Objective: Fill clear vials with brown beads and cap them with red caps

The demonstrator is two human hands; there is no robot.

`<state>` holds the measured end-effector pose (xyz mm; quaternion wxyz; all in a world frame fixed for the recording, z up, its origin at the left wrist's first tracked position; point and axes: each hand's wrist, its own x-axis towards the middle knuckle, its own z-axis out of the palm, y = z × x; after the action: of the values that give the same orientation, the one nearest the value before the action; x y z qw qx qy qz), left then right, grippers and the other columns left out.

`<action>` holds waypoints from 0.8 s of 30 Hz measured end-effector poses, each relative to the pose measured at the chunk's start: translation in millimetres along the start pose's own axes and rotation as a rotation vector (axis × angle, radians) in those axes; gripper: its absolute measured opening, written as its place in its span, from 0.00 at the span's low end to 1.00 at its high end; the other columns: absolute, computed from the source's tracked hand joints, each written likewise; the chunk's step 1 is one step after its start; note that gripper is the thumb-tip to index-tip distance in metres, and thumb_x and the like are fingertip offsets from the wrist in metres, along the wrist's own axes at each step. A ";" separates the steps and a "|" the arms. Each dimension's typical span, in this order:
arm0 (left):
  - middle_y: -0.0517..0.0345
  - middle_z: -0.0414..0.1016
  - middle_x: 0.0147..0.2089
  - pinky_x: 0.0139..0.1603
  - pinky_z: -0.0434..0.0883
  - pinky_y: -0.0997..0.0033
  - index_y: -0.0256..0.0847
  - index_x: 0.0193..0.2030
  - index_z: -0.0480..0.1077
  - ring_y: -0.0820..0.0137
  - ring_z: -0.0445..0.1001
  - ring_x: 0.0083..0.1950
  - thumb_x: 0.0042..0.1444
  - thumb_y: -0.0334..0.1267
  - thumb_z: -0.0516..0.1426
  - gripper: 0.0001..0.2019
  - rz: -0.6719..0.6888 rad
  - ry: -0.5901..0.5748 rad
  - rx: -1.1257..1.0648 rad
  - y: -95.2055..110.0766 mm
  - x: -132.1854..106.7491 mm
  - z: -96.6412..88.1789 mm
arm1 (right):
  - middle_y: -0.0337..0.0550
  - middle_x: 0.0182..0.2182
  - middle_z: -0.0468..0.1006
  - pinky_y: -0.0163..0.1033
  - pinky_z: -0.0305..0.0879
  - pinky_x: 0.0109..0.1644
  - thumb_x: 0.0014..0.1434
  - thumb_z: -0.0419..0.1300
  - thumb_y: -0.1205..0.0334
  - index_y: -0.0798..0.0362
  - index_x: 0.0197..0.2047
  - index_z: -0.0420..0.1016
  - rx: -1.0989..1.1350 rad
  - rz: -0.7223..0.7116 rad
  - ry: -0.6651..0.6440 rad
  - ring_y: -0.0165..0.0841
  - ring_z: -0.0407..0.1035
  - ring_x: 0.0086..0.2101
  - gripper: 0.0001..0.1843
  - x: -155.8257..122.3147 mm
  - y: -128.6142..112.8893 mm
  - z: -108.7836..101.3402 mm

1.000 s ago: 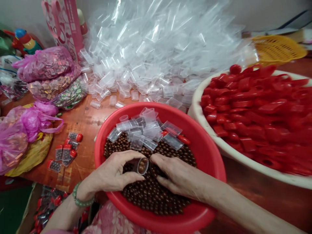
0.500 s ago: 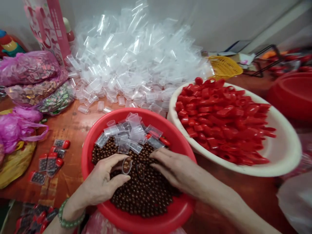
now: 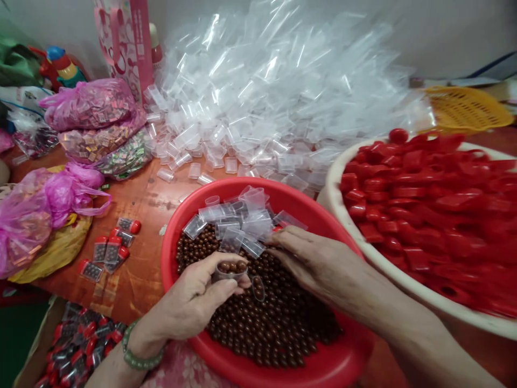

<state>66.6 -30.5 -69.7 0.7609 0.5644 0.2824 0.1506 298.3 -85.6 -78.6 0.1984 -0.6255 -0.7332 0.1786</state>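
Note:
My left hand (image 3: 194, 302) is closed round a small clear vial (image 3: 229, 271) held upright and filled with brown balls, over the red basin (image 3: 283, 372). The basin holds many small brown balls (image 3: 274, 323) and, at its far side, several empty clear vials (image 3: 238, 221). An empty vial (image 3: 258, 288) lies on the balls just right of my left thumb. My right hand (image 3: 311, 258) reaches to the basin's far side, its fingertips curled at a red cap by the empty vials; what they grip is hidden.
A white basin (image 3: 335, 178) heaped with red caps (image 3: 428, 199) stands at the right. A large pile of clear vials (image 3: 274, 102) fills the back. Finished capped vials (image 3: 109, 250) lie on the wooden table at left, beside pink bags (image 3: 89, 102). A yellow basket (image 3: 464, 108) is far right.
My left hand turned the vial from tilted to upright, now full of balls. My right hand moved from the balls up to the empty vials and red cap. The view shifted.

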 end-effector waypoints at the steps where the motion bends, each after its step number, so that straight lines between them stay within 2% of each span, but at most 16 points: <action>1: 0.52 0.74 0.48 0.55 0.69 0.67 0.40 0.56 0.66 0.69 0.73 0.50 0.64 0.40 0.53 0.15 -0.002 0.010 0.039 0.1 0.4 -1.3 | 0.42 0.31 0.73 0.38 0.66 0.37 0.65 0.48 0.67 0.52 0.36 0.71 -0.043 0.019 0.002 0.32 0.69 0.31 0.11 0.3 5.7 0.6; 5: 0.52 0.75 0.46 0.52 0.69 0.67 0.39 0.55 0.67 0.68 0.74 0.48 0.64 0.40 0.53 0.14 -0.068 0.040 0.121 -0.9 3.2 -6.3 | 0.44 0.31 0.74 0.42 0.66 0.40 0.63 0.49 0.68 0.53 0.34 0.71 -0.205 0.076 0.020 0.36 0.70 0.33 0.10 -0.1 24.3 4.2; 9: 0.54 0.76 0.45 0.50 0.69 0.70 0.40 0.53 0.68 0.70 0.74 0.46 0.64 0.40 0.53 0.13 -0.076 0.053 0.118 3.6 0.1 -7.7 | 0.46 0.32 0.76 0.43 0.66 0.41 0.61 0.52 0.68 0.53 0.35 0.71 -0.261 0.131 -0.043 0.38 0.71 0.35 0.07 -0.2 31.5 6.6; 17: 0.54 0.75 0.48 0.54 0.68 0.69 0.42 0.50 0.71 0.68 0.74 0.50 0.62 0.40 0.56 0.11 0.039 0.096 0.083 8.9 -0.7 -13.2 | 0.45 0.39 0.79 0.39 0.66 0.45 0.61 0.53 0.70 0.52 0.40 0.72 -0.310 0.216 -0.083 0.35 0.72 0.40 0.08 6.2 33.9 9.6; 20: 0.54 0.75 0.48 0.54 0.68 0.70 0.41 0.50 0.72 0.69 0.73 0.50 0.62 0.37 0.56 0.11 0.064 0.118 0.157 6.8 3.6 -13.2 | 0.44 0.38 0.79 0.37 0.65 0.42 0.60 0.51 0.72 0.52 0.40 0.71 -0.352 0.237 -0.117 0.35 0.73 0.39 0.09 9.5 33.1 13.7; 22: 0.54 0.75 0.49 0.54 0.68 0.70 0.40 0.49 0.72 0.69 0.73 0.50 0.61 0.35 0.56 0.11 0.066 0.089 0.202 5.7 5.8 -12.7 | 0.44 0.36 0.79 0.36 0.63 0.36 0.60 0.49 0.74 0.52 0.40 0.69 -0.384 0.246 -0.150 0.34 0.73 0.37 0.11 10.9 31.5 15.9; 24: 0.53 0.76 0.48 0.54 0.68 0.69 0.39 0.50 0.72 0.68 0.73 0.50 0.61 0.36 0.56 0.12 0.048 0.097 0.154 4.4 7.5 -12.1 | 0.45 0.33 0.78 0.36 0.58 0.29 0.59 0.47 0.76 0.53 0.40 0.68 -0.423 0.258 -0.187 0.34 0.74 0.32 0.13 11.9 29.0 17.7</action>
<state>65.7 -15.7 -69.9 0.6969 0.6199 0.3161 0.1737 312.1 -69.7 -107.8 -0.0298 -0.7220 -0.6836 0.1019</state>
